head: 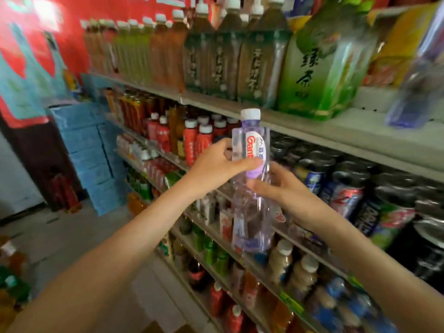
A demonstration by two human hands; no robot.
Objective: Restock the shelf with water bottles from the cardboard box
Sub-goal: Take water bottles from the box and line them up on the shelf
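Observation:
A clear water bottle (252, 145) with a white cap and a purple-and-red label stands upright in mid-air in front of the shelf (312, 126). My left hand (216, 162) grips its upper body from the left, thumb across the label. My right hand (278, 188) holds its middle from the right, fingers curled behind it. Another clear bottle (418, 75), blurred, stands on the upper shelf board at the far right. The cardboard box shows only as a brown corner (153, 329) at the bottom edge.
The shelf rows hold tea bottles (254, 58), a green tea pack (322, 66), red drinks (192, 140) and dark cans (348, 186). Blue cartons (91, 150) are stacked by the red wall at left. Loose bottles (12, 272) stand on the grey floor at lower left.

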